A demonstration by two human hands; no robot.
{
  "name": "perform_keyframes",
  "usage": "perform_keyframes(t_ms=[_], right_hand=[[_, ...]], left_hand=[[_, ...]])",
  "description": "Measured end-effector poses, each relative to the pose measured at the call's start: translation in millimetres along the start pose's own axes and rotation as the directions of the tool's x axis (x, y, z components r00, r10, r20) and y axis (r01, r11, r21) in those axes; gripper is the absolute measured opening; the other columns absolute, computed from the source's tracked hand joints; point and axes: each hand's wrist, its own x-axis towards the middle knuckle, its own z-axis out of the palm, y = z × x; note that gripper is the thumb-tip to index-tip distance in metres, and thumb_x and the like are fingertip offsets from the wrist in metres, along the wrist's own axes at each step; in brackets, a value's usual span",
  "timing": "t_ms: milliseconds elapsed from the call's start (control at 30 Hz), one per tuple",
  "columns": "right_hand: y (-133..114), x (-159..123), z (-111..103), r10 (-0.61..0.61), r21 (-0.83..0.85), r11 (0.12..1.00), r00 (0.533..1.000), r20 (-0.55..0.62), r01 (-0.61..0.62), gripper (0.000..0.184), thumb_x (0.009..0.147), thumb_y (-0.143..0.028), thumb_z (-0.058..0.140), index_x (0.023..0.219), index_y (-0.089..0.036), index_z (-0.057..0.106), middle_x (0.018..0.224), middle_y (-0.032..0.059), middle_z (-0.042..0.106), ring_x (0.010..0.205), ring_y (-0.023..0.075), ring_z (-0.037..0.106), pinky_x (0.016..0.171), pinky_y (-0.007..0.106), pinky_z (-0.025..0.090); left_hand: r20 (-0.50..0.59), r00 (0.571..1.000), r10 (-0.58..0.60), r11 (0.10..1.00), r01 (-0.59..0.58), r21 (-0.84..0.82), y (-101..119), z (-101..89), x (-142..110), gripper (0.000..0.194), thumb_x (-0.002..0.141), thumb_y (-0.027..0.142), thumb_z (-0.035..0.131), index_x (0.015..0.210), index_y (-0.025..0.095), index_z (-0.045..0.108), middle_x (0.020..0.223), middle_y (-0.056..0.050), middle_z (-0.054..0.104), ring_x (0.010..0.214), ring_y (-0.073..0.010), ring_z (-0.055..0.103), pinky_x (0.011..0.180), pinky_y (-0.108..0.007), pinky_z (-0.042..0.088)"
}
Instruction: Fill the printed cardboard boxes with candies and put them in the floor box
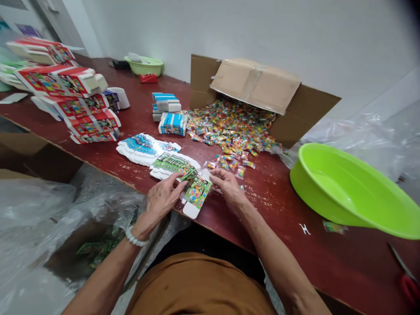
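Both my hands hold a small green printed carton (pixel 197 194) at the near edge of the dark red table (pixel 282 218). My left hand (pixel 162 199), with a white bead bracelet on the wrist, pinches the carton's left side. My right hand (pixel 226 183) grips its upper right end, fingers curled. The carton's white flap hangs open toward me. Just beyond my hands lie a stack of flat green cartons (pixel 172 164) and a stack of flat blue cartons (pixel 142 148). Small colourful wrapped candies (pixel 229 127) spill from a tipped cardboard box (pixel 256 87).
A large lime-green basin (pixel 348 188) sits at the right with clear plastic sheeting behind it. Red folded cartons (pixel 68 96) are piled at the left; blue ones (pixel 172 123) stand mid-table. A small green bowl (pixel 144 65) is at the back. Red-handled scissors (pixel 407 284) lie far right.
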Motion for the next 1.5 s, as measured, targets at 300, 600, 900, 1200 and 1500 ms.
perform_keyframes(t_ms=[300,600,900,1200,1500], right_hand=[[11.8,-9.2,-17.3,-0.099,-0.202,0.974,0.994,0.035,0.104,0.036,0.075,-0.035,0.073,0.107,-0.019,0.069,0.097,0.0073,0.075,0.081,0.02,0.067,0.077,0.037,0.054],[-11.6,-30.8,26.1,-0.187,-0.141,0.967,0.965,0.186,0.214,0.033,0.092,-0.049,0.061,0.106,-0.02,0.068,0.096,0.0046,0.073,0.084,0.0186,0.066,0.08,0.034,0.054],[-42.9,-65.3,31.4,-0.052,0.057,0.998,0.91,0.411,0.031,0.041,0.086,-0.057,0.068,0.11,-0.024,0.066,0.084,-0.0001,0.066,0.065,0.0126,0.061,0.055,0.022,0.051],[-49.1,-87.4,34.5,-0.054,0.098,0.995,0.906,0.419,0.014,0.072,0.079,-0.04,0.081,0.142,-0.031,0.047,0.11,0.0029,0.065,0.063,0.0091,0.062,0.043,0.017,0.047],[-27.4,-82.1,33.8,0.013,0.073,0.997,0.987,0.158,-0.025,0.031,0.08,-0.048,0.076,0.084,-0.018,0.069,0.07,-0.0005,0.066,0.053,0.0109,0.058,0.049,0.023,0.048]], left_hand=[[-0.014,0.999,-0.029,0.994,0.027,-0.105,-8.4,-11.2,10.8,0.025,0.08,0.043,0.068,0.067,0.023,0.059,0.057,0.004,0.053,0.055,-0.0159,0.047,0.053,-0.025,0.035],[0.367,0.913,-0.178,0.689,0.381,-0.616,14.8,-12.4,-36.5,0.03,0.071,0.04,0.085,0.084,0.02,0.067,0.076,0.0,0.071,0.062,-0.0146,0.064,0.06,-0.023,0.051],[0.749,0.65,0.13,0.371,0.669,-0.644,28.7,0.8,-69.2,0.045,0.065,0.049,0.087,0.093,0.015,0.078,0.081,-0.011,0.078,0.077,-0.0292,0.076,0.082,-0.04,0.058],[0.572,0.82,0.015,0.581,0.458,-0.672,42.6,3.4,-75.1,0.046,0.061,0.058,0.088,0.074,0.016,0.076,0.06,-0.008,0.074,0.058,-0.0228,0.071,0.057,-0.029,0.054],[0.44,0.88,-0.18,0.615,0.45,-0.648,39.9,19.0,-70.5,0.039,0.072,0.042,0.087,0.094,0.016,0.07,0.083,-0.006,0.078,0.073,-0.0176,0.072,0.067,-0.024,0.058]])
